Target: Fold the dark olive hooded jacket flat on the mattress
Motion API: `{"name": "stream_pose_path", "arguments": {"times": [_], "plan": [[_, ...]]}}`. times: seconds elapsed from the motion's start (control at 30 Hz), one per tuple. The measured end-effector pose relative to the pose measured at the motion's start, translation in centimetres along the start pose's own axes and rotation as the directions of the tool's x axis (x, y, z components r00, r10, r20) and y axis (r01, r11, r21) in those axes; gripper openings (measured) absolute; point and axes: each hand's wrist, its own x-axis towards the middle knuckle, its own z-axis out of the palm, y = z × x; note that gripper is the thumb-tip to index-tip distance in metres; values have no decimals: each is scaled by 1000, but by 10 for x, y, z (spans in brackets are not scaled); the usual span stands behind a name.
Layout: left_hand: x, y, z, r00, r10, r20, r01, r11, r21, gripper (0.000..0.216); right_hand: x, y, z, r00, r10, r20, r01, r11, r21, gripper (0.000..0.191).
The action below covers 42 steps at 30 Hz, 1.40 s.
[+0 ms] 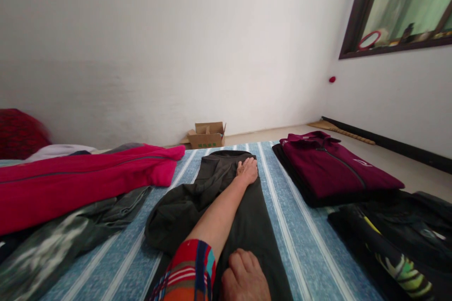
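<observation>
A dark olive garment [247,225] lies lengthwise on the blue striped bed cover [289,211]. Part of it is bunched up on its left side. My left hand [247,170] reaches far forward from a plaid sleeve and lies flat on the garment's far end, fingers stretched out and holding nothing. My right hand [243,276] rests palm down on the near part of the same garment. Its fingers are foreshortened and seem to press on the cloth without gripping it.
A bright pink fleece [81,178] lies on the left over grey and camouflage clothes [70,235]. A folded maroon jacket [335,169] sits on the right, with dark clothes [395,240] nearer. A cardboard box [207,135] stands by the wall, and a window [406,4] is at upper right.
</observation>
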Motion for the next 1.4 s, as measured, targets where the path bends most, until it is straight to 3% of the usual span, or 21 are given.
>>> {"name": "stream_pose_path", "arguments": {"times": [0.53, 0.83, 1.07, 1.3, 1.4], "plan": [[8, -6, 3, 994, 58, 96, -57, 998, -15, 42, 1, 0, -3, 999, 9, 50, -9, 1000, -12, 13], [10, -7, -2, 995, 86, 45, -85, 996, -22, 34, 0, -1, -5, 998, 13, 57, -13, 1000, 5, 11], [25, -11, -17, 995, -79, -63, 78, 997, -21, 33, -3, 0, -2, 996, 23, 89, -25, 999, 23, 10], [46, -16, -23, 979, -203, -20, 201, 978, -59, 21, -23, 1, 9, 965, 57, 257, -61, 998, 5, 12], [57, -17, -24, 978, -207, 12, 208, 975, -82, 24, -21, 0, 7, 961, 50, 271, -53, 999, 5, 13]]}}
